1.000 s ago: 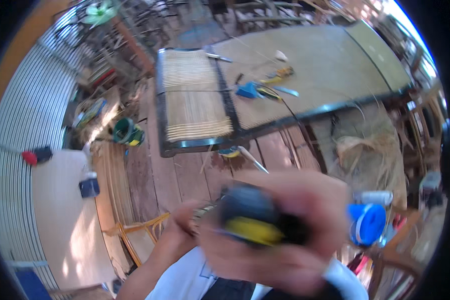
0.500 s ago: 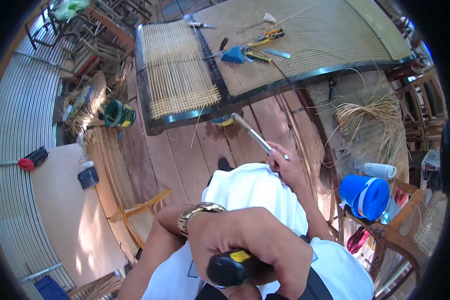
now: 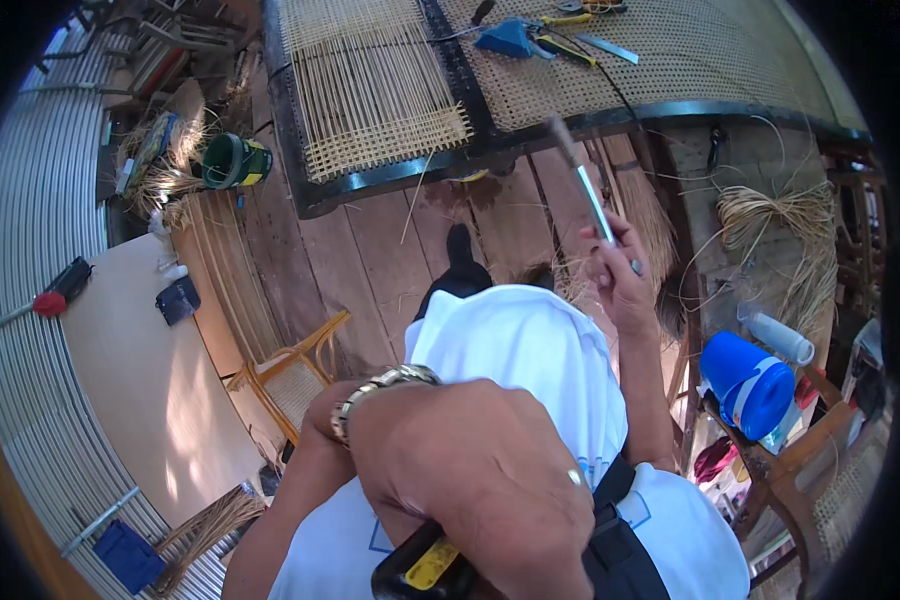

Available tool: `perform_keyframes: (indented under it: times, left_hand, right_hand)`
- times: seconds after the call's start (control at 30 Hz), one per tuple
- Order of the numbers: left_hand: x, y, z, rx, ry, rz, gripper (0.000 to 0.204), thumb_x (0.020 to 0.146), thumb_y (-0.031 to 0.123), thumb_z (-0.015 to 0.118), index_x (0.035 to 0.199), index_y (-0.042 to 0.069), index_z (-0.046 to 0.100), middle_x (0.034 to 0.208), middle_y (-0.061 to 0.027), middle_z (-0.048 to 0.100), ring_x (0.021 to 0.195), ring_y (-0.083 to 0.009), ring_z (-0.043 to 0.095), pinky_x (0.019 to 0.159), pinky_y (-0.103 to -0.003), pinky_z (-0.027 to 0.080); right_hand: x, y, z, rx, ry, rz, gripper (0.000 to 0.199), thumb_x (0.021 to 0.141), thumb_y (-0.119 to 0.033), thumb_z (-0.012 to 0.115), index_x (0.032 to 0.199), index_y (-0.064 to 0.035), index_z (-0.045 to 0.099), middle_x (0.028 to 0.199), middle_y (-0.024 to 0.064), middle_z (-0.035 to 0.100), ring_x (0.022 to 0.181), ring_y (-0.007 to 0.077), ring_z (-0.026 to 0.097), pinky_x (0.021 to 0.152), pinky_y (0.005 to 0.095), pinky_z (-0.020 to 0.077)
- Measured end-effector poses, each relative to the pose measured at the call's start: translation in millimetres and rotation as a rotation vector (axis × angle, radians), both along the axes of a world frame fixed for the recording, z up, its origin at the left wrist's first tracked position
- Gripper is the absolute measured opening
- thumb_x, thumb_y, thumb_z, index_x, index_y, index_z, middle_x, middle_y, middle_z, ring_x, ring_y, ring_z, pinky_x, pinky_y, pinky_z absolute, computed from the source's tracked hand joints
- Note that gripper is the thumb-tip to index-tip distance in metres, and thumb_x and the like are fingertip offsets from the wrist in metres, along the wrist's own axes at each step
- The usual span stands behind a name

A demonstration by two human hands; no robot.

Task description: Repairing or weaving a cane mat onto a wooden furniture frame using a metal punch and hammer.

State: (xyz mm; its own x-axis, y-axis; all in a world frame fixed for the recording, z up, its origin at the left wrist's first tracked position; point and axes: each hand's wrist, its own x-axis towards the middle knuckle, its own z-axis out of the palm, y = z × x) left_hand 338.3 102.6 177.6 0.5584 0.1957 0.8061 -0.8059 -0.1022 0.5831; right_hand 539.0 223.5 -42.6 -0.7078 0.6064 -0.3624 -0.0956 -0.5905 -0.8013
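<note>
Close to the camera, my left hand (image 3: 470, 455), with a gold watch at the wrist, is closed around a black handle with a yellow patch (image 3: 432, 568). The rest of that object is hidden below the hand. My right hand (image 3: 622, 270) grips a slim silver metal rod (image 3: 592, 200) with a rough brownish end, pointing up and slightly left. Its tip appears just in front of a dark-framed cane panel (image 3: 390, 185). On the left part, loosely woven strands (image 3: 375, 80) end in a denser band. Finer mesh (image 3: 730, 75) covers the right part.
On the mesh lie a blue block (image 3: 510, 38), yellow-handled pliers (image 3: 568, 50) and a pale blue strip (image 3: 608, 48). Coiled cane strands (image 3: 770, 215) and a blue bucket (image 3: 748, 385) are at right. A green bucket (image 3: 235, 162) and a cane chair (image 3: 290, 375) are at left.
My right hand has moved up and right, and the rod is more upright. My left hand has turned, its black handle now lower. The whole view has shifted, with the panel higher.
</note>
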Motion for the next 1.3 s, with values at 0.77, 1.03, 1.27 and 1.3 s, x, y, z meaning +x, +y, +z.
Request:
perform_keyframes:
  times: [0.77,1.03,1.27,1.3]
  left_hand:
    - [-239,55,-240,-1.122,0.362,1.864,0.021,0.100,0.011,0.070,0.118,0.005,0.060,0.117,-0.0110,0.073,0.106,-0.0195,0.071,0.091,-0.032,0.062]
    - [-234,95,-277,-1.170,0.410,1.837,0.021,0.096,0.016,0.076,0.109,0.005,0.063,0.104,-0.0036,0.074,0.096,-0.0113,0.068,0.087,-0.026,0.057]
    - [-220,98,-287,-0.997,0.799,1.972,0.023,0.095,0.014,0.078,0.113,0.006,0.065,0.100,-0.0022,0.075,0.089,-0.0091,0.070,0.078,-0.026,0.056]
    - [-219,99,-287,-0.981,0.788,1.965,0.023,0.095,0.014,0.078,0.112,0.006,0.065,0.100,-0.0027,0.076,0.090,-0.0096,0.070,0.078,-0.027,0.057]
  right_hand:
    - [-102,-46,-27,-0.162,-0.346,-0.053,0.038,0.106,-0.013,0.055,0.142,-0.0009,0.053,0.077,-0.0035,0.051,0.061,0.0028,0.044,0.052,0.0187,0.0358]
    - [-136,-29,-36,-0.064,-0.327,0.206,0.041,0.104,-0.018,0.060,0.142,-0.0014,0.055,0.085,-0.0038,0.057,0.073,0.0041,0.051,0.065,0.0212,0.0425]
    - [-143,-16,-38,0.184,-0.358,0.349,0.040,0.103,-0.019,0.061,0.139,-0.0006,0.057,0.100,0.0019,0.064,0.089,0.0109,0.056,0.081,0.0282,0.0489]
    - [-147,-15,-37,0.239,-0.354,0.360,0.039,0.103,-0.019,0.061,0.138,-0.0005,0.058,0.097,0.0023,0.064,0.086,0.0112,0.055,0.078,0.0283,0.0488]
